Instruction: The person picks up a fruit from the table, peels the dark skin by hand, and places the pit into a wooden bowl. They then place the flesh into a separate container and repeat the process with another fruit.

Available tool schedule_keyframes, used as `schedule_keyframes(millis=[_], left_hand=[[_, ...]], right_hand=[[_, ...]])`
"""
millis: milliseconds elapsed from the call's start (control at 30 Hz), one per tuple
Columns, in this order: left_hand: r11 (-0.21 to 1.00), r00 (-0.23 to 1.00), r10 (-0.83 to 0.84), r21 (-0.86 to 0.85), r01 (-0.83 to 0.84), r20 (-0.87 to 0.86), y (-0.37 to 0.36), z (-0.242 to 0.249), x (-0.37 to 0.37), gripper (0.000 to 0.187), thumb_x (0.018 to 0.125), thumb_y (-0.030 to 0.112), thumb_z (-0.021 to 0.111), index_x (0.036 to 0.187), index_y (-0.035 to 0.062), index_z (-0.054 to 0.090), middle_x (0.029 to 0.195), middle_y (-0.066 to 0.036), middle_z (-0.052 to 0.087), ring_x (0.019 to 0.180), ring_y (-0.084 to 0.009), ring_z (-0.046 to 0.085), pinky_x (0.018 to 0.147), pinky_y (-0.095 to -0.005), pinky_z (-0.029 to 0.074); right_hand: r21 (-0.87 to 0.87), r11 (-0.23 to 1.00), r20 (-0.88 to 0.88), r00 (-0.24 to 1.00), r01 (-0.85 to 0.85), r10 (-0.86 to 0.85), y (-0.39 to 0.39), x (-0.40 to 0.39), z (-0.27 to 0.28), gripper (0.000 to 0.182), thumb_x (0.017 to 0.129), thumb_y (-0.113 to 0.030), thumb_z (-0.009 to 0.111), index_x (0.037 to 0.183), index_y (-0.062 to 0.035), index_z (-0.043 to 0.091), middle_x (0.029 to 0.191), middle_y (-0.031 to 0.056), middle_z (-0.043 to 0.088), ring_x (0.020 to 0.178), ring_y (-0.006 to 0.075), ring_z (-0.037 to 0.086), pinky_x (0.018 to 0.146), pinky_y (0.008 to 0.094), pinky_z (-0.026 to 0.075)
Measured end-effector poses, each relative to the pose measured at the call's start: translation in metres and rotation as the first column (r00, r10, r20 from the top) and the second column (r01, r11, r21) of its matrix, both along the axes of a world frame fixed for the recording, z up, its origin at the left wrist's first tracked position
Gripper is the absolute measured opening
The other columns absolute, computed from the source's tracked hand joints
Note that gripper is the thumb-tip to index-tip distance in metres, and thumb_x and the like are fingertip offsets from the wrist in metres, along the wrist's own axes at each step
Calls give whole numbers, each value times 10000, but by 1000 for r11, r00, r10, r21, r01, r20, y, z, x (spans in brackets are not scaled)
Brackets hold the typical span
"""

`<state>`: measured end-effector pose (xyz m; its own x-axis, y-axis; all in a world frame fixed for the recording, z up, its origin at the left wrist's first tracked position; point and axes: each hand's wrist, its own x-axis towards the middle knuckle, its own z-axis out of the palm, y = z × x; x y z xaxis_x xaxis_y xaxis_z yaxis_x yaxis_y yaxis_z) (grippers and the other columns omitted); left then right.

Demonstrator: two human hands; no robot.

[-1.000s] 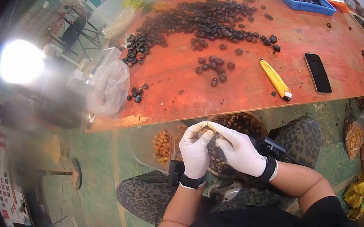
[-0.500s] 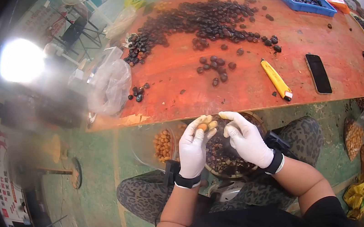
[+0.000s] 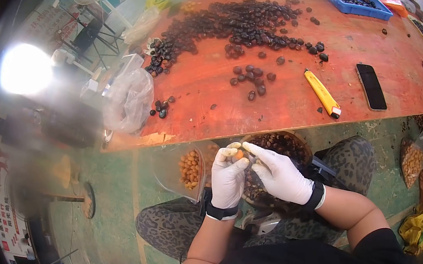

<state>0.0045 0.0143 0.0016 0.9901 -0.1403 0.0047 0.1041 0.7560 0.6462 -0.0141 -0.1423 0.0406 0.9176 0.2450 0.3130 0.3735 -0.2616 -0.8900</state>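
My left hand (image 3: 224,181), in a white glove, is closed on a small orange nut (image 3: 239,154) between thumb and fingers. My gloved right hand (image 3: 283,175) comes in from the right, its fingertips beside the nut; they are pinched together, and whatever is between them is too small to make out. Beneath both hands is a round basket (image 3: 307,151) of dark shell pieces. To the left of my hands a clear plastic container (image 3: 167,178) holds several peeled orange nuts (image 3: 190,170).
The red table (image 3: 197,107) bears a large pile of dark nuts (image 3: 229,23), a yellow cutter (image 3: 322,93), a phone (image 3: 371,86), a plastic bag (image 3: 130,100) and a blue tray (image 3: 388,13). A bag of nuts (image 3: 411,160) stands right. People sit across the table.
My right hand has moved left and slightly down, bringing its fingertips up to the nut. My left hand has shifted slightly down, still holding the nut.
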Motion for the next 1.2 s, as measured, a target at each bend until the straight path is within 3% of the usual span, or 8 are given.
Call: schedule_keyframes(millis=[267,567,767,867,1000,1067,1100,1200], left_hand=[[997,998,45,56,-47,34,-1,-1,0,292,762,-155,644,961,55,606,1148,-80,597,1018,-182,609,898,-326,523],[985,993,77,149,-90,92,0,-5,0,291,785,-136,634,1004,55,621,1171,-89,610,1056,-203,602,925,-329,500],[991,999,37,129,-40,21,-5,7,-3,273,883,-13,600,1153,18,573,1213,-112,589,1116,-214,576,961,-339,482],[994,996,49,103,-41,-75,-3,14,-6,277,948,67,544,1212,-15,528,1205,-122,588,1060,-191,587,925,-318,482],[958,984,174,229,-175,25,25,20,-5,255,967,95,517,1200,-7,539,1172,-118,597,923,-167,594,803,-279,496],[751,915,384,534,-387,123,45,30,-1,209,959,77,522,1149,9,573,1078,-77,612,869,-115,582,756,-255,496],[656,879,464,624,-424,110,52,45,-3,198,937,96,570,1117,18,601,1048,-59,623,905,-118,582,800,-265,487],[38,765,389,821,-570,513,93,29,12,208,864,89,642,1061,20,641,1060,-85,643,1000,-208,594,890,-320,459]], right_hand=[[-1,1000,18,1000,5,-5,0,0,0,512,851,13,549,1351,-38,450,1050,227,605,950,388,608,810,396,511],[81,995,-49,997,60,-56,5,1,0,412,865,36,522,1270,-35,495,1031,233,610,961,396,609,805,397,513],[105,988,-131,987,110,-96,3,3,0,381,886,30,511,1258,-45,478,1026,224,617,963,373,630,807,374,511],[79,991,-182,979,108,-92,-1,4,5,381,896,22,512,1268,-52,475,1011,213,621,932,352,639,801,355,505],[34,995,-222,972,93,-83,-8,4,9,385,899,18,514,1274,-63,476,989,202,625,888,330,638,790,340,499],[25,994,-188,977,105,-99,-11,4,9,386,900,16,515,1275,-66,477,974,194,626,868,319,637,782,337,497],[25,994,-182,978,105,-99,-11,4,8,381,901,13,516,1273,-65,479,975,195,626,871,324,637,781,343,499],[16,995,-169,981,96,-92,-11,3,6,368,903,5,520,1263,-62,486,980,198,627,888,343,635,781,362,506]])
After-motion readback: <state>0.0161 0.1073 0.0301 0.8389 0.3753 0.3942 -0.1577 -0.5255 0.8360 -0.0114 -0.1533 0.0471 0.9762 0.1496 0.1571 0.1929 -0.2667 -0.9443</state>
